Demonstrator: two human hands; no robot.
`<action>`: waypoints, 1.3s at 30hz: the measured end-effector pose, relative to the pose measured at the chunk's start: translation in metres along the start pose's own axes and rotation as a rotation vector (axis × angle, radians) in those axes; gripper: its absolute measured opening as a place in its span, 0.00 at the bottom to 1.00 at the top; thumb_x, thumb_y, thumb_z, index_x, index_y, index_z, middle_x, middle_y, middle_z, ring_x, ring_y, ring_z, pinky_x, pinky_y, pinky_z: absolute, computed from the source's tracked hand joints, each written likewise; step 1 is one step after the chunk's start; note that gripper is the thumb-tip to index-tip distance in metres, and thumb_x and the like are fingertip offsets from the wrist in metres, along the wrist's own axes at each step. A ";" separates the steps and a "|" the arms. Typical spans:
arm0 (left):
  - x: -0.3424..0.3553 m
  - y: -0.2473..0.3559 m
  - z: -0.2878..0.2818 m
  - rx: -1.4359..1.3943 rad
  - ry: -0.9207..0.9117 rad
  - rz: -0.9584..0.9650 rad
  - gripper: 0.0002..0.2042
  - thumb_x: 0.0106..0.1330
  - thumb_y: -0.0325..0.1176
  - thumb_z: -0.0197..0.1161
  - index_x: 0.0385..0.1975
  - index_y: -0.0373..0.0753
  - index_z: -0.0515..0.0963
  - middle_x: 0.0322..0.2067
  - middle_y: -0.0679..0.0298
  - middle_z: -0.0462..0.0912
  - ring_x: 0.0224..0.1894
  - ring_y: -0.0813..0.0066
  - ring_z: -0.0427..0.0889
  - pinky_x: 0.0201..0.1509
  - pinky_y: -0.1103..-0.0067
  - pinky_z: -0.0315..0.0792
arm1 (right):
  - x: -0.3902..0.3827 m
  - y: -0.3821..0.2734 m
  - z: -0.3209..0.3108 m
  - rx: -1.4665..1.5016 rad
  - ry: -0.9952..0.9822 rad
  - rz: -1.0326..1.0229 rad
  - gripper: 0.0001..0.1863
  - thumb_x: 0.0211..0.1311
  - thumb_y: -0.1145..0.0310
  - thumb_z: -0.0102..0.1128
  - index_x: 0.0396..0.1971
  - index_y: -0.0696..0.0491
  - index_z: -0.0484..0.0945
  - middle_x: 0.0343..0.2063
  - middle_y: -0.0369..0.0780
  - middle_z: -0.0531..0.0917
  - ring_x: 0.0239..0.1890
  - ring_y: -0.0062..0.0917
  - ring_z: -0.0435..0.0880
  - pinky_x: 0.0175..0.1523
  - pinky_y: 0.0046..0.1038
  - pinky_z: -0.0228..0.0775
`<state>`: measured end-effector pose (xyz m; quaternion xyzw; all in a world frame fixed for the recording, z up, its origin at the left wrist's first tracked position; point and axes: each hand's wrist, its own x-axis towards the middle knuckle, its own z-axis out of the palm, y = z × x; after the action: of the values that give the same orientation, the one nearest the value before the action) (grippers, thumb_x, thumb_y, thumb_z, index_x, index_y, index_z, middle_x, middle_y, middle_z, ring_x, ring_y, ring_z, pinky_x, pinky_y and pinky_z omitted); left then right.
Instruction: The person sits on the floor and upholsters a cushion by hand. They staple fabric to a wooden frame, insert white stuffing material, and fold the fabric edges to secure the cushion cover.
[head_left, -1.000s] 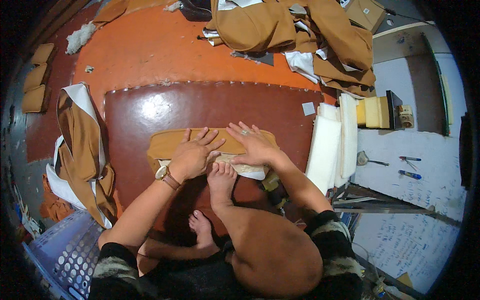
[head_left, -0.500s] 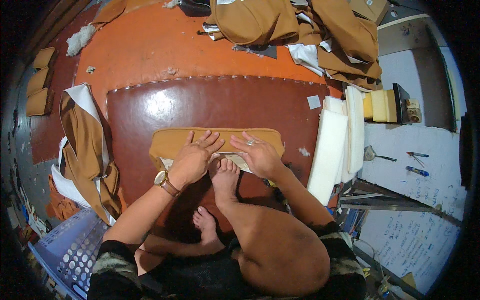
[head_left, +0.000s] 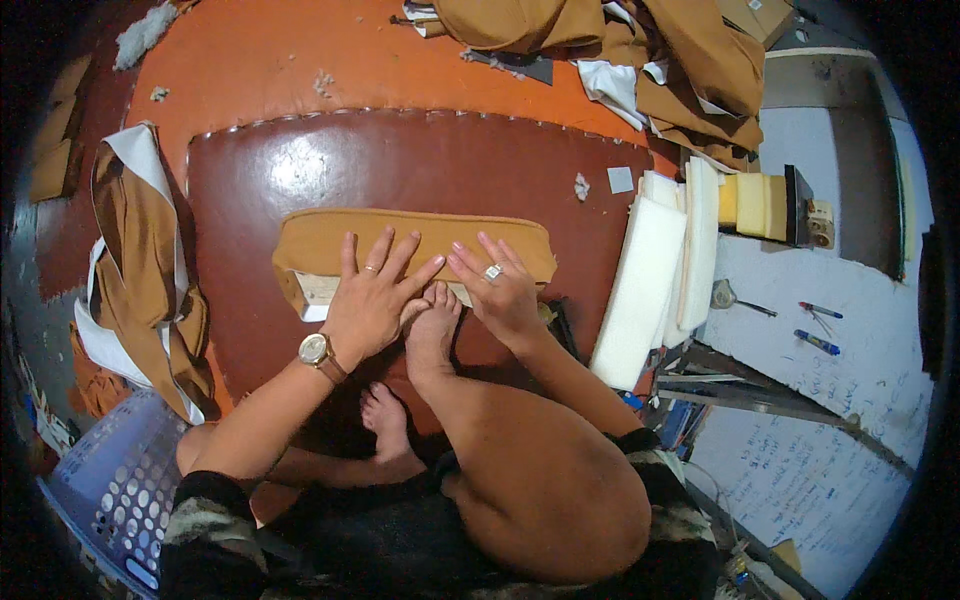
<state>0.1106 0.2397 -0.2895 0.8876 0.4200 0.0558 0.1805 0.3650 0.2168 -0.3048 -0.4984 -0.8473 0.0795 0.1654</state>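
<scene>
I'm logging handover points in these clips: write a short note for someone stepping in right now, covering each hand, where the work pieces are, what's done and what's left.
Left hand: open, palm flat on the tan fabric cover, fingers spread.
Right hand: open, flat on the same cover, near its front edge.
A bare foot between the hands rests against the piece's front edge.
The cover lies on the dark red mat and is pulled over a pale foam pad, which shows at the lower left.
Done: cover mostly over the pad.
Left: that exposed corner. White foam slabs stand to the right.
</scene>
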 end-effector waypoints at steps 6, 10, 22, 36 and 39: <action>0.004 -0.020 0.012 0.016 0.058 -0.010 0.30 0.71 0.59 0.58 0.74 0.72 0.68 0.75 0.63 0.65 0.77 0.54 0.60 0.78 0.36 0.44 | -0.011 0.003 -0.021 0.042 0.221 0.082 0.16 0.63 0.66 0.69 0.51 0.49 0.87 0.53 0.44 0.88 0.59 0.45 0.83 0.64 0.45 0.75; 0.021 -0.027 0.011 0.022 0.088 0.003 0.27 0.73 0.56 0.57 0.73 0.71 0.70 0.73 0.61 0.67 0.75 0.53 0.62 0.79 0.38 0.42 | -0.108 0.028 -0.048 -0.095 0.120 0.881 0.24 0.64 0.61 0.70 0.57 0.55 0.81 0.45 0.49 0.86 0.51 0.52 0.82 0.57 0.46 0.75; 0.023 -0.025 0.018 0.034 0.105 0.003 0.28 0.71 0.47 0.60 0.73 0.73 0.70 0.72 0.61 0.68 0.74 0.54 0.64 0.79 0.39 0.46 | -0.166 0.014 -0.063 0.056 -0.367 0.957 0.30 0.62 0.59 0.71 0.62 0.56 0.80 0.48 0.54 0.88 0.52 0.48 0.87 0.59 0.44 0.77; 0.021 -0.028 0.021 -0.008 0.137 -0.002 0.24 0.71 0.49 0.59 0.68 0.70 0.75 0.69 0.62 0.70 0.73 0.55 0.65 0.79 0.39 0.47 | 0.121 0.001 -0.132 -0.328 -0.602 -0.136 0.24 0.55 0.67 0.70 0.55 0.37 0.86 0.44 0.38 0.88 0.55 0.35 0.84 0.71 0.53 0.63; 0.021 -0.028 0.018 0.001 0.051 -0.020 0.19 0.70 0.48 0.60 0.61 0.66 0.80 0.70 0.62 0.69 0.74 0.54 0.65 0.79 0.39 0.46 | 0.148 -0.010 -0.114 -0.366 -0.735 -0.232 0.18 0.64 0.65 0.63 0.52 0.37 0.88 0.42 0.39 0.89 0.53 0.34 0.86 0.69 0.52 0.65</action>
<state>0.1084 0.2671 -0.3177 0.8818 0.4333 0.0765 0.1700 0.3318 0.3370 -0.1654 -0.3593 -0.9005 0.0812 -0.2310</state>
